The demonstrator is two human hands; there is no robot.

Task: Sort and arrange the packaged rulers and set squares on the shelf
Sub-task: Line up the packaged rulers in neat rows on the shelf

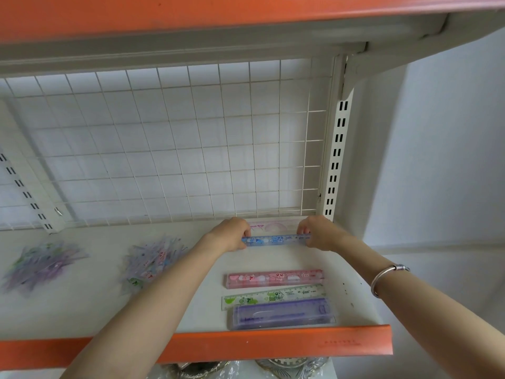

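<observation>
1. The left hand [232, 233] has its fingers curled round the left end of a blue packaged ruler [276, 239].
2. The right hand [319, 232] pinches the right end of the blue packaged ruler, with the thumb on the near side and the fingertips over the top. A silver bangle [385, 277] sits on that wrist.
3. The blue packaged ruler lies level, running left to right over the white shelf [82, 310]. I cannot tell whether it rests on the board or is held just clear of it.
4. Just behind the blue packaged ruler lies a pale pink pack [273, 225], partly hidden by both hands. Its contents are too faint to name.
5. Behind that pack rises the white wire grid [164, 138].
6. In front of the blue packaged ruler, and parallel to it, lies a pink packaged ruler [274, 279]. Nearer still lies a green ruler [273, 295].
7. A purple ruler case [281, 313] is nearest of all and overlaps the green ruler's front edge.
8. To the left of the blue packaged ruler and well apart from it lie two loose heaps of clear packets. The nearer heap [151, 259] has red and blue prints. The farther heap [43, 262] has green and purple tints. Both are blurred.
</observation>
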